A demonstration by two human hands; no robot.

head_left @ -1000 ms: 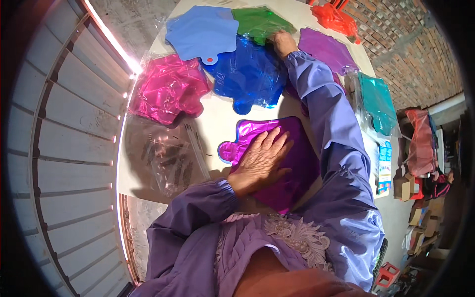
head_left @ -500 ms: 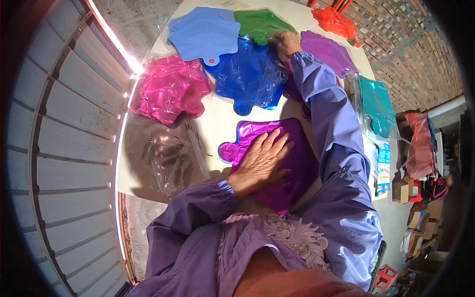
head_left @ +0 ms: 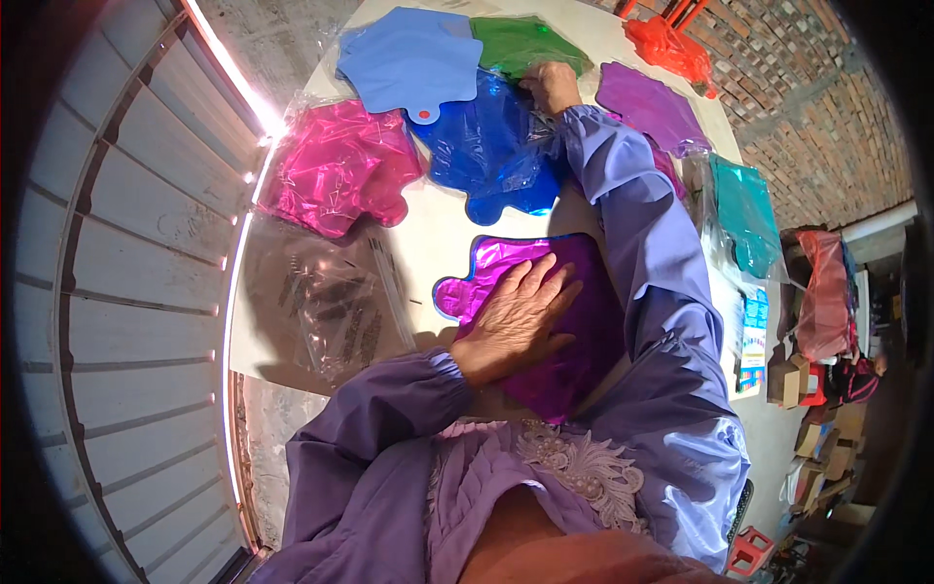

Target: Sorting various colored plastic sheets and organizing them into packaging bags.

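My left hand (head_left: 520, 321) lies flat, fingers spread, on a shiny purple foil balloon (head_left: 593, 302), uninflated, with a rounded tab at its left. My right arm reaches far across the table. At its end my right hand (head_left: 552, 88) has its fingers curled together at the upper right edge of a dark blue foil balloon (head_left: 486, 146) in clear film, just below a green one (head_left: 525, 44). The fingertips are partly hidden. A matte light blue balloon (head_left: 409, 63) overlaps the dark blue one. A pink balloon (head_left: 341, 165) in clear film lies to the left.
Clear plastic bags (head_left: 331, 311) lie at the table's left. On the right are a violet balloon (head_left: 652, 107), a bagged teal one (head_left: 744, 209) and a printed sheet (head_left: 752, 336). A red plastic bag (head_left: 669, 54) sits at the far right. A ribbed metal panel (head_left: 146, 263) borders the left.
My right hand has shifted slightly left along the dark blue balloon's upper edge. My left hand stays flat on the purple balloon. The whole view has shifted a little.
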